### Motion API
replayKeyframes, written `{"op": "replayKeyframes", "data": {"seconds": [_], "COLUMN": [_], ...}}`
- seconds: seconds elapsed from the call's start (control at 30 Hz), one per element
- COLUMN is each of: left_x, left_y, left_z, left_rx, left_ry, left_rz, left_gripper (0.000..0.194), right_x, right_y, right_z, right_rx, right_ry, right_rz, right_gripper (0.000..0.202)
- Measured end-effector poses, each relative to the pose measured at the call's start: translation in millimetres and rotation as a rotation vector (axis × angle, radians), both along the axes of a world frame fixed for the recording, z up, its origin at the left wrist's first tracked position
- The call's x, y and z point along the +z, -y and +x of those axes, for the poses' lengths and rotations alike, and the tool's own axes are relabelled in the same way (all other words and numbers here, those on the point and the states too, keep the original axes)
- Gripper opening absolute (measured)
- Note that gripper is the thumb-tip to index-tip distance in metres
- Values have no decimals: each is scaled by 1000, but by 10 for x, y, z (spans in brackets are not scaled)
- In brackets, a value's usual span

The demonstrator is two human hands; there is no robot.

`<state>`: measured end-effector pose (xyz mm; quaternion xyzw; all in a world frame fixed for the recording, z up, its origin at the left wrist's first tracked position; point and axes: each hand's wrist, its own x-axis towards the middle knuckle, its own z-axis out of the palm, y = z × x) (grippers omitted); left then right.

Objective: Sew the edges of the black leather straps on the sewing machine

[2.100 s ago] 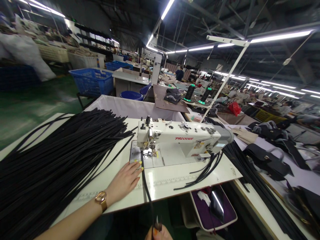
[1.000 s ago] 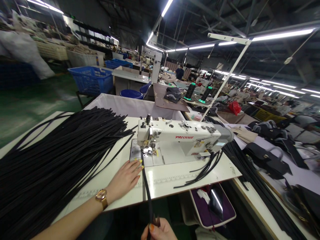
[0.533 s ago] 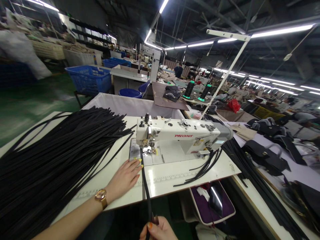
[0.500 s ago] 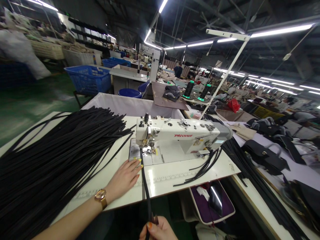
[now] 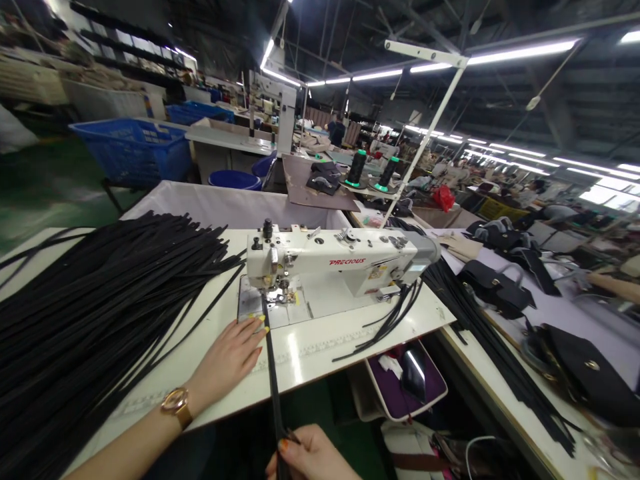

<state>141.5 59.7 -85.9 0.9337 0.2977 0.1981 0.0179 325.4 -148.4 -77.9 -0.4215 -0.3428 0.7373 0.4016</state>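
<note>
A narrow black strap [image 5: 273,377] runs from under the needle area of a white sewing machine [image 5: 310,267] over the table's front edge. My left hand [image 5: 233,357] lies flat on the white table [image 5: 220,407], fingers outstretched, its fingertips touching the strap just in front of the metal needle plate [image 5: 249,303]. Below the edge, my right hand [image 5: 310,453] is closed, pinching the strap between thumb and fingers. A small dark object shows by those fingers, too hidden to name. Left of my left arm lies a big heap of black straps [image 5: 115,293].
Several black strap ends [image 5: 395,323] hang at the machine's right. A purple-lined bin [image 5: 385,383] sits below the table. Black bags [image 5: 500,287] lie on the right-hand table. Two thread cones [image 5: 356,168] stand behind, and a blue basket [image 5: 145,157] is at the back left.
My view has turned a little to the right, so the scene sits further left. Both hands keep about the same places on the strap.
</note>
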Motion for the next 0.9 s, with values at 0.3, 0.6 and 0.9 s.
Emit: {"op": "replayKeyframes", "data": {"seconds": [0.3,0.6,0.9], "left_x": [-140,-129,-57], "left_y": [-53,-40,-35], "left_z": [-32,-29,-11], "left_rx": [-21,-8,-6], "left_ry": [-40,-86,-74], "left_rz": [40,74,33], "left_gripper": [43,45,43], "right_x": [430,543,633], "right_y": [-67,-208,-402], "right_z": [1125,1587,1609], "right_rx": [-411,-147,-25], "right_ry": [1193,1953,2034], "right_rz": [337,323,359], "right_gripper": [33,29,20]}}
